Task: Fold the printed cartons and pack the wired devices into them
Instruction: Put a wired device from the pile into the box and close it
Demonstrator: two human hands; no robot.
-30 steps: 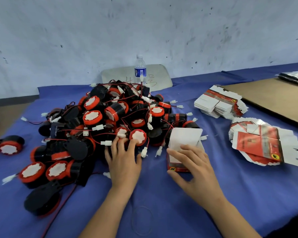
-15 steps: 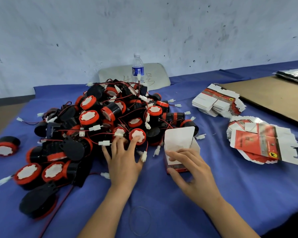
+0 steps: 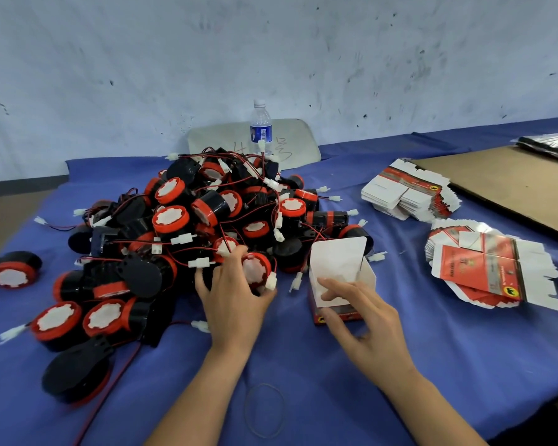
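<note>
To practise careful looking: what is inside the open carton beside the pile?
Only bare white inner walls show in the carton; no device is visible. The front wall and fingers of the right hand cover its floor.

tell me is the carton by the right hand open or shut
Open: the carton stands upright, top flap raised, white inside showing. The right hand pinches its near wall; the left hand grips a device.

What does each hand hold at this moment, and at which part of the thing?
The left hand grips one wired device round its red-rimmed body. The right hand pinches the open carton by its near wall.
</note>
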